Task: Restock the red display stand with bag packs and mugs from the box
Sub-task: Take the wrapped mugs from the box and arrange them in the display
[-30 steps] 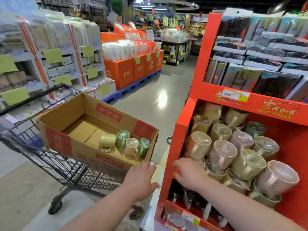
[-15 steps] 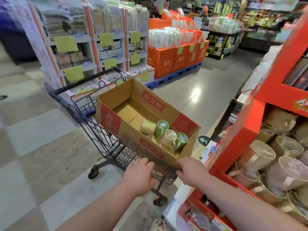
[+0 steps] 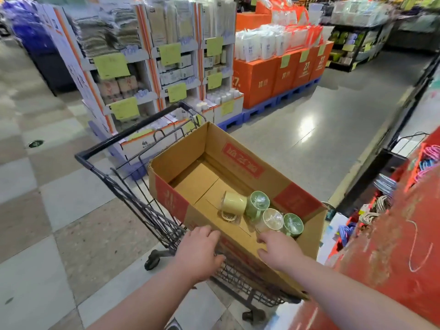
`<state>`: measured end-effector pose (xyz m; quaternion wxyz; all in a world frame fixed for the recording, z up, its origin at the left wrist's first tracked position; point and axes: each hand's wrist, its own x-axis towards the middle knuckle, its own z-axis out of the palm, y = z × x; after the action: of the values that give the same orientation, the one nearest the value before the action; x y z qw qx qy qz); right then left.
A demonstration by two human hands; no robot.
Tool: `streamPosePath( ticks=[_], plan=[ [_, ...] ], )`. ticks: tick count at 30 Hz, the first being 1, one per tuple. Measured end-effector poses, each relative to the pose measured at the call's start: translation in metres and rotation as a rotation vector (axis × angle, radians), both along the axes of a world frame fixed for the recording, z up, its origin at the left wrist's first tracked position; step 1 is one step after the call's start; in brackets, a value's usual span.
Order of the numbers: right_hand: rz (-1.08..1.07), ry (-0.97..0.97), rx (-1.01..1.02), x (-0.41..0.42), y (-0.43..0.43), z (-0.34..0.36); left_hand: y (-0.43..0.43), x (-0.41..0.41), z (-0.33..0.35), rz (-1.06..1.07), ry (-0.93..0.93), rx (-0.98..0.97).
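Observation:
An open cardboard box [image 3: 185,177] with red panels sits on a black wire shopping cart [image 3: 133,186]. Several wrapped mugs lie in its near corner: a yellow mug [image 3: 232,204] on its side, a green mug [image 3: 257,206], a pale mug [image 3: 270,219] and another green mug [image 3: 292,224]. My left hand [image 3: 198,252] hangs over the box's near edge, fingers relaxed and holding nothing. My right hand [image 3: 277,250] reaches into the box just below the pale mug, fingers spread, gripping nothing. The red display stand [image 3: 390,258] fills the right edge; its shelves are out of view.
Behind the cart stand white shelf displays [image 3: 147,67] with yellow-green price tags and stacked orange boxes [image 3: 273,77] on blue pallets. Grey polished floor [image 3: 309,139] opens to the right rear. Coloured cords [image 3: 426,160] hang on a rack by the stand.
My view has swung left from the stand's mug shelf to the box. Both hands have left the stand and moved over the box's near edge, the right one reaching in toward the mugs.

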<state>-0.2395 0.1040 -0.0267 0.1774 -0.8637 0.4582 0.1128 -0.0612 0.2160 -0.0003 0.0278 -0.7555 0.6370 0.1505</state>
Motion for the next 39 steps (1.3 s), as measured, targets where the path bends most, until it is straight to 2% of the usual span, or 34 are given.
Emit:
streamPosePath(
  ticks=[13,23,33,39],
  plan=[
    [-0.201,0.022,0.104,0.000,-0.084,-0.024,-0.125,0.027,-0.019,-0.134,-0.013,0.130],
    [-0.303,0.069,0.216,0.065,-0.114,-0.052,-0.230,0.089,-0.059,-0.327,-0.032,0.220],
    [-0.455,0.092,0.320,0.106,-0.141,-0.093,-0.310,0.123,-0.142,-0.276,0.087,0.362],
    [-0.560,0.049,0.376,0.105,-0.144,-0.114,-0.325,0.126,-0.180,-0.292,0.075,0.390]
  ],
)
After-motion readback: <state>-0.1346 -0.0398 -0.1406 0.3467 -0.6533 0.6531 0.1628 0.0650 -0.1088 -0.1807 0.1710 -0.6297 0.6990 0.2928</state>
